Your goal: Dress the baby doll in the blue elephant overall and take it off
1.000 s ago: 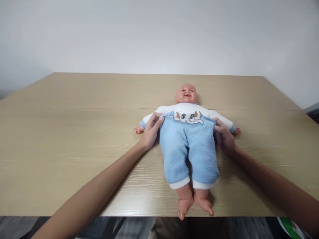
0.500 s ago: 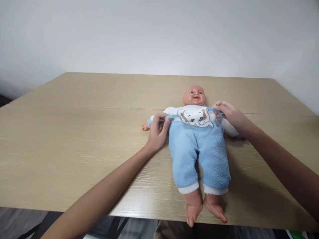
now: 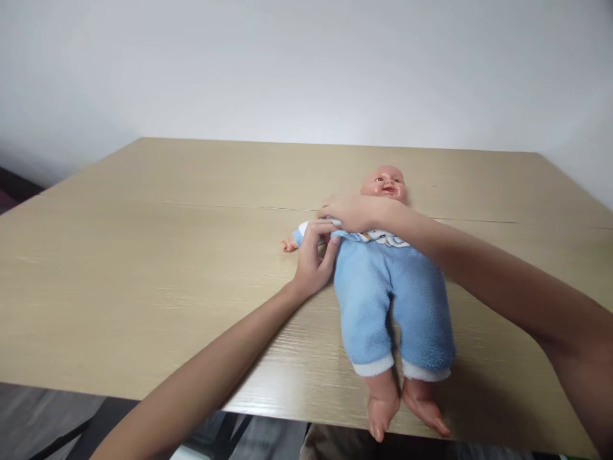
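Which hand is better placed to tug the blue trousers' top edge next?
Likely the left hand: its thumb is at the blue trousers, while the right hand reaches across the doll.

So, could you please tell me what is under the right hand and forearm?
The right hand and forearm hide most of the chest and left arm of the bald plastic doll. The lower edge of a white patch shows above blue fleece trousers; its top is covered.

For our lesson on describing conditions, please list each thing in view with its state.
Doll, lying face up, feet bare
Blue trousers, worn on the doll's legs
Printed patch, partly covered
Left hand, pinching the trousers' top edge
Right hand, across the doll's chest, grip unclear
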Action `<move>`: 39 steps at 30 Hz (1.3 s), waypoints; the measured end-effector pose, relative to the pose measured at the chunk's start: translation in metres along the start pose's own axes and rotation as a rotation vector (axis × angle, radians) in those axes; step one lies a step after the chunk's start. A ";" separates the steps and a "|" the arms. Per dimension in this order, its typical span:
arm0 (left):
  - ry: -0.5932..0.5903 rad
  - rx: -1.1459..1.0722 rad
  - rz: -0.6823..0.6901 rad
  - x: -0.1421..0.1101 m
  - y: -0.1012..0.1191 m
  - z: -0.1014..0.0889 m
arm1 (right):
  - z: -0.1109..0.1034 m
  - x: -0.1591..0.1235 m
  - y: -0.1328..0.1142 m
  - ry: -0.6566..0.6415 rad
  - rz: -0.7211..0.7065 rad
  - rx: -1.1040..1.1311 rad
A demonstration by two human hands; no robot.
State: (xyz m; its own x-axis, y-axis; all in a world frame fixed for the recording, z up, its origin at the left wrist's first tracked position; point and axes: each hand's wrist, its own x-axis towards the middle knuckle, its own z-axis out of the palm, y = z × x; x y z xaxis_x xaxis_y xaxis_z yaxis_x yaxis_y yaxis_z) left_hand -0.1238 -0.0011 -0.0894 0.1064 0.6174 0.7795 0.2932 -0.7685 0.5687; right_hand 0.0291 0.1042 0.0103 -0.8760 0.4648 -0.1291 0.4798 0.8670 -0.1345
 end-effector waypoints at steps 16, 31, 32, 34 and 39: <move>0.017 0.177 0.151 -0.007 0.010 -0.001 | 0.001 -0.057 0.014 0.559 0.149 0.549; 0.205 -0.177 -0.492 -0.009 0.007 0.015 | -0.005 -0.085 -0.025 0.415 0.275 0.477; 0.201 -0.243 -0.568 -0.008 0.007 0.017 | -0.003 -0.089 -0.028 0.388 0.305 0.481; 0.181 -0.363 -0.676 -0.007 0.007 0.019 | 0.003 -0.096 -0.032 0.372 0.342 0.444; 0.183 -0.635 -0.893 -0.004 -0.003 0.023 | 0.024 -0.097 -0.032 0.540 0.401 0.478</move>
State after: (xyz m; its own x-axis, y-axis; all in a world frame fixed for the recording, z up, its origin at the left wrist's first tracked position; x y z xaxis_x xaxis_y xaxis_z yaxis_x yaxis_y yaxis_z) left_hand -0.1029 0.0021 -0.1005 -0.0572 0.9982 0.0198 -0.3509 -0.0387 0.9356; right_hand 0.0998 0.0276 0.0035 -0.4779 0.8511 0.2174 0.6237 0.5031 -0.5983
